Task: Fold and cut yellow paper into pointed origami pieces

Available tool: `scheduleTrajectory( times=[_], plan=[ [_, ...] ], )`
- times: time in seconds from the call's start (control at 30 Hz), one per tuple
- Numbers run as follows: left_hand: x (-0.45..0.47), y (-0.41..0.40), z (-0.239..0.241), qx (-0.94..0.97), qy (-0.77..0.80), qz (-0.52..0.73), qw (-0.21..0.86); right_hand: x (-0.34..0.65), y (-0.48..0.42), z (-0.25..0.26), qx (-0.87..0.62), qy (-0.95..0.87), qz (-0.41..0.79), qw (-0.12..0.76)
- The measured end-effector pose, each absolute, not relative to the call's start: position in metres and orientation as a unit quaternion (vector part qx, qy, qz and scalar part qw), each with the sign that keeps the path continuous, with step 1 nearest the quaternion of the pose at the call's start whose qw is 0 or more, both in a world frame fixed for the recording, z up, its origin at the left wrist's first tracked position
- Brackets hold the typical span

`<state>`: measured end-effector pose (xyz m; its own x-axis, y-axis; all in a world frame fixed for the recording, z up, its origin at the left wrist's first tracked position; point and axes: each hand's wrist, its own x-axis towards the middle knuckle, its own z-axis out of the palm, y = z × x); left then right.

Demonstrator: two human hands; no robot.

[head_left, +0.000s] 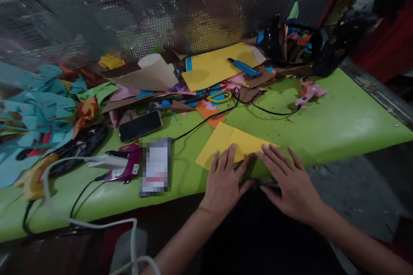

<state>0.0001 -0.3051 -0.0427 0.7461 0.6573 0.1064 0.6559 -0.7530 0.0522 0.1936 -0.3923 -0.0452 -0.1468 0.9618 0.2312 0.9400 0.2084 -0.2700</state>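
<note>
A folded yellow paper sheet [226, 139] lies near the front edge of the green table [338, 120]. My left hand [226, 180] rests flat on its near part, fingers stretched out. My right hand [287, 180] lies flat beside it, fingers spread over the paper's right end and the table edge. The fingertips of both hands almost meet. Neither hand grips anything.
A pink glue gun [309, 91] with a black cord lies at the right. A black phone [140, 126], a larger yellow sheet [216, 66] with a blue cutter [243, 68], scissors [219, 96] and heaps of coloured paper scraps [41, 103] fill the back and left. White cable at front left.
</note>
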Motion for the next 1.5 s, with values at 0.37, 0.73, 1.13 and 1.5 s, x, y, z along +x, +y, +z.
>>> scheduleTrajectory(
  times=[0.37,0.73,1.13,1.5],
  plan=[
    [-0.005,-0.305,-0.044,0.933,0.352,0.068,0.014,0.196,-0.393,-0.048,-0.660,-0.739,0.036,0.127],
    [-0.063,-0.312,-0.049,0.921,0.381,0.073,0.012,0.212,-0.397,-0.057,-0.669,-0.733,-0.025,0.122],
    [-0.062,-0.327,-0.043,0.894,0.412,0.173,0.022,0.214,-0.398,-0.067,-0.642,-0.737,-0.109,0.183],
    [-0.044,-0.317,-0.044,0.865,0.432,0.227,0.115,0.225,-0.408,-0.082,-0.509,-0.784,-0.138,0.327]
  ],
)
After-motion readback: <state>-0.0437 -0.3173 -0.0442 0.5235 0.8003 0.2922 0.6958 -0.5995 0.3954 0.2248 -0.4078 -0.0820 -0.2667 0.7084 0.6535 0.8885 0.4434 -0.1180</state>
